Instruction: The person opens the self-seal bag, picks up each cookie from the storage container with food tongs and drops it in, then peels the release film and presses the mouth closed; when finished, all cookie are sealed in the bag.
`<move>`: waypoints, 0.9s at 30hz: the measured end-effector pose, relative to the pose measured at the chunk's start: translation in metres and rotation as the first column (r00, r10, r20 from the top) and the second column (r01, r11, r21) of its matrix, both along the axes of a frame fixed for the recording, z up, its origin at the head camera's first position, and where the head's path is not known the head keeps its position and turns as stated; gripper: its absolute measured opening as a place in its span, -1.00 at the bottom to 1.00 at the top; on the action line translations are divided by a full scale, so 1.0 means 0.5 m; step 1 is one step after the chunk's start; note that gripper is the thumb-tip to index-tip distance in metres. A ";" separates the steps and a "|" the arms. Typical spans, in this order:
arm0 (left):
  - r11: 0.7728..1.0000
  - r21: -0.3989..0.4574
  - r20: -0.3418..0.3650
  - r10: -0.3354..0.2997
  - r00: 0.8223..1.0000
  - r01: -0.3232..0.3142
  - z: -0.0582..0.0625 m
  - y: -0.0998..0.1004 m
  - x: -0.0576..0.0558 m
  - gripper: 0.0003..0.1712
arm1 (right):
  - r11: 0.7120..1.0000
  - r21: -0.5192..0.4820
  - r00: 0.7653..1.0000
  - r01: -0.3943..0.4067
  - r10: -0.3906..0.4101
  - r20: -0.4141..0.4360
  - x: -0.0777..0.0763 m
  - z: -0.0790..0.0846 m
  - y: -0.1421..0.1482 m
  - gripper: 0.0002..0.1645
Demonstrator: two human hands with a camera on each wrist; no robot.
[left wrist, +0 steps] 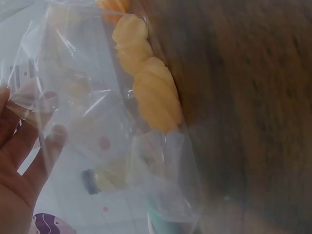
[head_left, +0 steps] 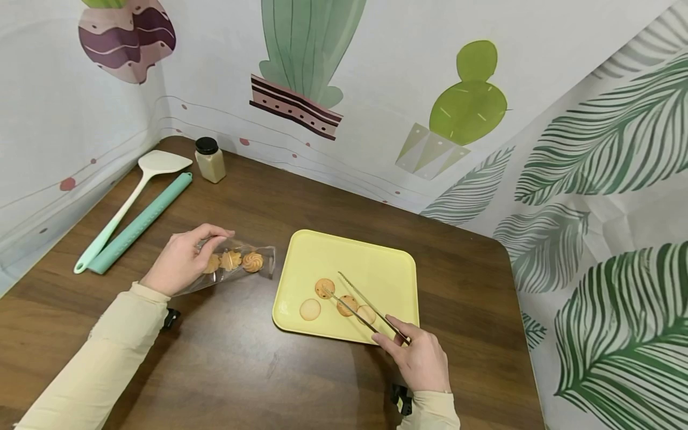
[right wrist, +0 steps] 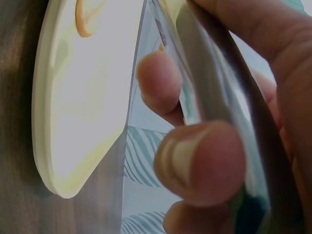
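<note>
My left hand [head_left: 183, 258] pinches the upper edge of a clear plastic bag [head_left: 271, 255]. Inside the bag several piped cookies [head_left: 231, 260] lie in a row, seen up close as ridged swirls [left wrist: 156, 95] in the left wrist view. My right hand [head_left: 421, 357] grips metal tongs [head_left: 371, 298], whose arms stand apart over a yellow tray [head_left: 355, 254]. On the tray lie several round flat cookies, among them a plain one [head_left: 310, 310] at the left and a dotted one [head_left: 325, 288] by one tong tip. Whether that tip touches the cookie I cannot tell.
At the back left of the brown wooden table [head_left: 226, 364] stands a jar with a black lid [head_left: 210, 161]. A white-headed spatula [head_left: 161, 162] and a teal stick-shaped tool [head_left: 142, 224] lie beside it. A patterned wall covering rises behind the table.
</note>
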State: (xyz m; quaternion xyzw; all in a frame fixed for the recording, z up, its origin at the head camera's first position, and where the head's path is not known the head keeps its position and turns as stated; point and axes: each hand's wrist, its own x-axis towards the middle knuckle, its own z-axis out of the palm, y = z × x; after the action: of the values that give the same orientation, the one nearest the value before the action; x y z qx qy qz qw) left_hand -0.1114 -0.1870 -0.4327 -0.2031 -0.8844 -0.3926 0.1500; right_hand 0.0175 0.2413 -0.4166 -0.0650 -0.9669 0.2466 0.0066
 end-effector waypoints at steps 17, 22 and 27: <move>0.999 -0.015 0.060 -0.030 0.998 0.031 -0.013 0.008 0.005 -0.85 | 1.000 -0.003 1.000 -0.005 0.005 0.019 -0.001 -0.003 -0.004 -0.45; 0.999 -0.033 0.063 -0.037 0.997 0.039 -0.016 0.015 0.005 -0.85 | 1.000 -0.003 1.000 -0.008 0.008 0.017 0.001 -0.007 -0.005 -0.44; 0.999 -0.020 0.083 -0.048 0.995 0.050 -0.020 0.017 0.007 -0.85 | 1.000 -0.005 1.000 -0.021 0.021 0.010 0.000 -0.009 -0.006 -0.43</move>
State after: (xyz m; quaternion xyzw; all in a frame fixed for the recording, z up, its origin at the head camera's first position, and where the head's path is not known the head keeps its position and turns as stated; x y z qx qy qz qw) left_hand -0.1080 -0.1785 -0.4429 -0.2100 -0.8888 -0.3946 0.1014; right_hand 0.0173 0.2382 -0.4210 -0.0561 -0.9669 0.2487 -0.0011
